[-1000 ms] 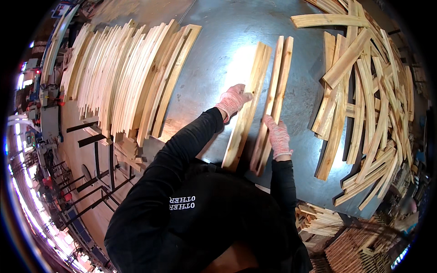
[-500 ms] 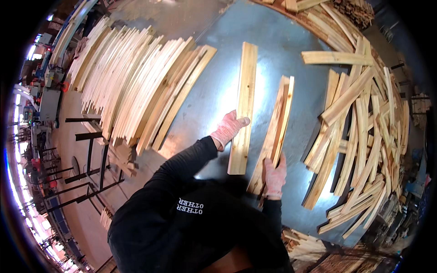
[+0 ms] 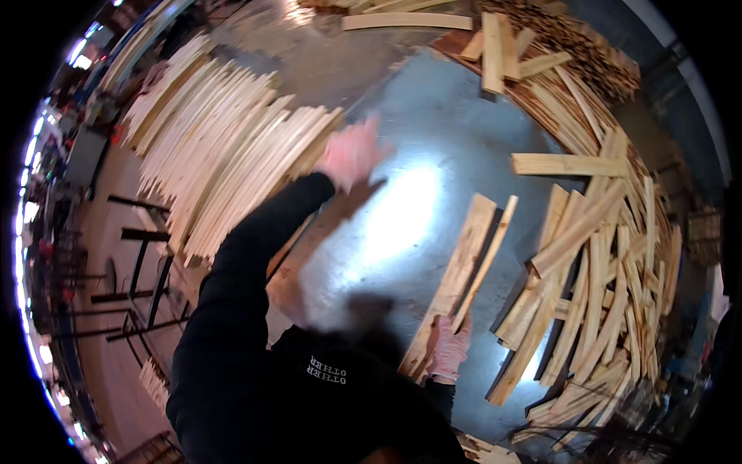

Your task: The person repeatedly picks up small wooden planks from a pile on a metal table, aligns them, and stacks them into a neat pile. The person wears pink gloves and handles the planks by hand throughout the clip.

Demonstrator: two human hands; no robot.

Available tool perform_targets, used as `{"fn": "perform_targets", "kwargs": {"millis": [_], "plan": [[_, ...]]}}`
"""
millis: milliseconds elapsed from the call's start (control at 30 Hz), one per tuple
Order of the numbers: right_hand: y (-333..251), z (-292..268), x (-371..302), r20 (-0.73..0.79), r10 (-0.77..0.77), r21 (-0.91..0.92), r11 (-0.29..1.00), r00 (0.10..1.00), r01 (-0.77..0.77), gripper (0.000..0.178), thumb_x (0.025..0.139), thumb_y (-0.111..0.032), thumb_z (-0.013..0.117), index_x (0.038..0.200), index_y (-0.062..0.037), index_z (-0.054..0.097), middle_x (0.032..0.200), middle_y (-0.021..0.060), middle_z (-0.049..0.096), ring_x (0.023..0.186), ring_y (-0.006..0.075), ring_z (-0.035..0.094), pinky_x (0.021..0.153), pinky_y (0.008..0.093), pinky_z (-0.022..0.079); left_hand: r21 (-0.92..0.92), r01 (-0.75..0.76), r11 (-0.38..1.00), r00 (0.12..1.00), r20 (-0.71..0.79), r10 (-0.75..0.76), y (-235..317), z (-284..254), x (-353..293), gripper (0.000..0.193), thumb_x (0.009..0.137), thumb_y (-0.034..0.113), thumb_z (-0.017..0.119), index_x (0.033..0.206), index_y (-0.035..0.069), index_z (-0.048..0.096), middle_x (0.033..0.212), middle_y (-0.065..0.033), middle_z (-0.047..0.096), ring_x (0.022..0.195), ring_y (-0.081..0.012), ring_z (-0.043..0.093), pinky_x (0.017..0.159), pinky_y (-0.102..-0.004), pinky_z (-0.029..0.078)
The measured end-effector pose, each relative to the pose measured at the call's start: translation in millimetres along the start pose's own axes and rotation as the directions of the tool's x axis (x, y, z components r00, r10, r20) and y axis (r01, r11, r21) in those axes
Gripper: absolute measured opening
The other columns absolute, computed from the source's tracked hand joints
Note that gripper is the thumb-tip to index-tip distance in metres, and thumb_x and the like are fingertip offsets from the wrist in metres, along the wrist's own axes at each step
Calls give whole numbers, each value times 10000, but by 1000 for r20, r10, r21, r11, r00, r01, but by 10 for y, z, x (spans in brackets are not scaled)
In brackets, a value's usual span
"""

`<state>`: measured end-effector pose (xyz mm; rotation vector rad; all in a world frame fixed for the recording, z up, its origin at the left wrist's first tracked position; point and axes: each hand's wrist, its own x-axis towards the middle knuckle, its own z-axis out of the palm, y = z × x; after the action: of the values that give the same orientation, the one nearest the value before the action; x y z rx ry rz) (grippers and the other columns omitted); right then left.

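My left hand (image 3: pixel 352 152), in a light glove, is blurred above the near-right edge of a long row of pale wooden planks (image 3: pixel 239 147). Its fingers are too smeared to read, and my sleeve hides part of the row. At the lower middle, my right hand (image 3: pixel 448 349), also gloved, is closed around the near end of a narrow wooden strip (image 3: pixel 488 259). A wider wooden board (image 3: pixel 452 282) with brown patches lies just left of the strip, close against that hand. A dark gap parts the two pieces at their far ends.
Both hands are over a shiny grey-blue metal table (image 3: pixel 371 271). A jumbled pile of boards (image 3: pixel 610 263) covers its right side. Beyond stand stacked timber (image 3: pixel 572 54) and a long plank (image 3: pixel 406 21). A black metal frame (image 3: pixel 147 263) stands at the left.
My left hand has swung left and away toward the row; the plank it held no longer shows in it. The strip at my right hand has spread from the wider board. The view has shifted.
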<state>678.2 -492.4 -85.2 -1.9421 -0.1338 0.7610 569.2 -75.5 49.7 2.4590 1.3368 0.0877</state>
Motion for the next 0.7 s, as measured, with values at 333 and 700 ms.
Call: {"fn": "perform_targets", "kwargs": {"millis": [333,700], "plan": [[-799,1201,-74,340,-2,263,960,940,-93,478,889,-205,752,1252,-14,505,954,93,608,845,184,615,787,333,549,468,-156,870,971,233,48,-1495,1113,-1788,691,956,267,563,1578,145,286,1422,-318,448,1235,-445,535,784,-501,560],[-768,3464,-933,502,-143,167,984,853,66,648,973,-363,656,1410,62,434,1263,145,588,1117,236,567,1012,368,445,215,-443,871,878,-95,470,-2094,331,-1678,438,929,181,544,1364,134,523,1187,-200,567,866,-307,671,666,-407,588]]}}
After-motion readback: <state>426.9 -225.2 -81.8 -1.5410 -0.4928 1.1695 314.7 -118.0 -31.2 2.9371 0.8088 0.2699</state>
